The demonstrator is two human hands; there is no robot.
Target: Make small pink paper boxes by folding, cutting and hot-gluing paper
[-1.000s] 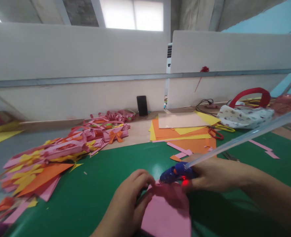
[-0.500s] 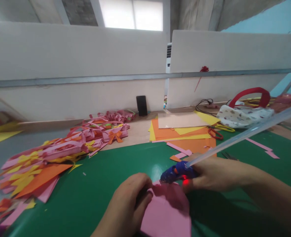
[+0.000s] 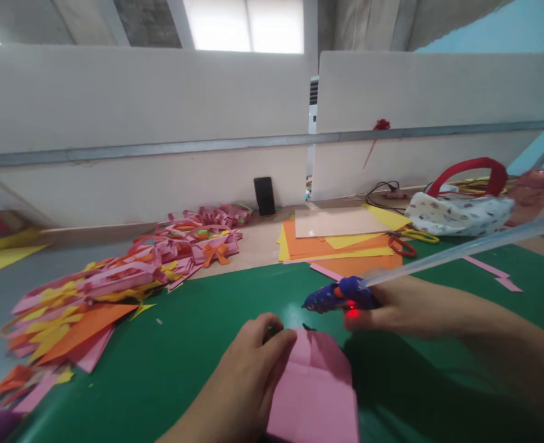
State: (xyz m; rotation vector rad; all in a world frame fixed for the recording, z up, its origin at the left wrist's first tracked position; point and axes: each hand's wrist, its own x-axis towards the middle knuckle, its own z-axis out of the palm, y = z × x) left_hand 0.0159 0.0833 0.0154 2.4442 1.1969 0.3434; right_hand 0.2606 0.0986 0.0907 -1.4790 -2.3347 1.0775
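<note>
My left hand pinches the upper left edge of a folded pink paper piece at the front of the green mat. My right hand is closed around a blue glue gun with a red light glowing on it. A long translucent glue stick juts from its back toward the right. The nozzle points left, a little above and apart from the paper. A small dark shape shows at the paper's top edge; I cannot tell what it is.
Pink, yellow and orange paper pieces with bows pile up on the left. Coloured sheets lie at the back, beside red-handled scissors and yellow-handled ones. A phone leans on the white partition. A patterned cloth bag sits back right.
The glue gun has lifted off the pink paper's top edge, moving up and slightly right with my right hand. My left hand's fingers have shifted slightly on the paper's top edge.
</note>
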